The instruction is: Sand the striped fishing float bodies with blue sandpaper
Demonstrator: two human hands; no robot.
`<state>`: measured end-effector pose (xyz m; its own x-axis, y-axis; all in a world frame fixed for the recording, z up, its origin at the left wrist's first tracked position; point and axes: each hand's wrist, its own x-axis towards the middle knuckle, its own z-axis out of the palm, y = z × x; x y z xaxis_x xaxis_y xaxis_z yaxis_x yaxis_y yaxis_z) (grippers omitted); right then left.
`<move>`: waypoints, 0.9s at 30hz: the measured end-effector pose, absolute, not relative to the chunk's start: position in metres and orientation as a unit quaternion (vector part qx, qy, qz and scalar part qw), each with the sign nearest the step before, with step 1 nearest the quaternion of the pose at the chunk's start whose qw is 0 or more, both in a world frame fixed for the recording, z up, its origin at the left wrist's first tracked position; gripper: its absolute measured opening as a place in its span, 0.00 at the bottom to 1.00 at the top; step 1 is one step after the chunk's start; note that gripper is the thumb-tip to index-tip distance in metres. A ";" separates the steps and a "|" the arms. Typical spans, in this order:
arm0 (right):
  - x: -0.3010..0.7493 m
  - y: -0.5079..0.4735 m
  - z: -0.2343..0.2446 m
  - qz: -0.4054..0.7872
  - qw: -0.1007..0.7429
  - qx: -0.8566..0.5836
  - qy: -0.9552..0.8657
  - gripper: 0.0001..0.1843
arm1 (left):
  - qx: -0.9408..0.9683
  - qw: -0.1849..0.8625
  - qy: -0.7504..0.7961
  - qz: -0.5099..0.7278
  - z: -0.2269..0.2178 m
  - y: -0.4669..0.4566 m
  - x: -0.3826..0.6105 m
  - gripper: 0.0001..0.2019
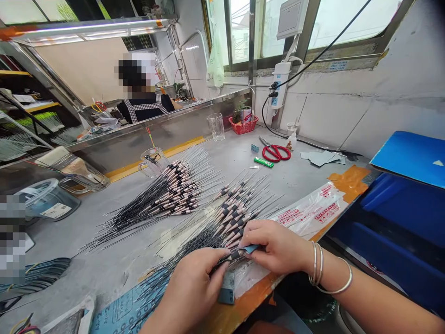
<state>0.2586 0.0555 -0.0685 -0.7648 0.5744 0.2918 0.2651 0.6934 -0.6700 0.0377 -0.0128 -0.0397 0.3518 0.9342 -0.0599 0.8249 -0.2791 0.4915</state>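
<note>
My left hand (194,280) is closed, with a fishing float (237,254) pinched between thumb and fingertips. The float has a black-banded body and lies nearly level above the table's front edge. My right hand (273,243) is closed too, pinching a small blue piece of sandpaper (251,248) against the float's right end. Just behind my hands lies a fan of similar floats (234,211) with pale and black bodies and thin stems. A second, larger bundle of floats (179,188) rests farther left. Under my left hand is a blue sandpaper sheet (120,304).
Red-handled scissors (276,152), a green box (263,162) and grey sheets (321,158) lie farther back. Glass mugs (217,127) and a red basket (243,124) stand along the partition. Blue bins (399,195) are at right. Another person (146,109) sits beyond the partition.
</note>
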 end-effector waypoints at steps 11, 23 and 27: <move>0.264 0.057 -0.068 0.293 0.248 -0.233 -0.893 0.08 | 0.793 0.230 0.555 0.101 -0.037 -0.009 0.043 0.13; 0.271 0.058 -0.069 0.280 0.246 -0.250 -0.894 0.08 | 0.797 0.215 0.560 0.070 -0.028 -0.001 0.068 0.11; 0.273 0.055 -0.068 0.289 0.249 -0.269 -0.884 0.10 | 0.803 0.212 0.555 0.046 -0.023 0.006 0.080 0.13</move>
<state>0.2734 0.0550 -0.0680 -0.7316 0.6193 0.2850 0.3312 0.6883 -0.6454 0.0801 0.0056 -0.0231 0.3800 0.9108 -0.1615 0.8715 -0.2940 0.3925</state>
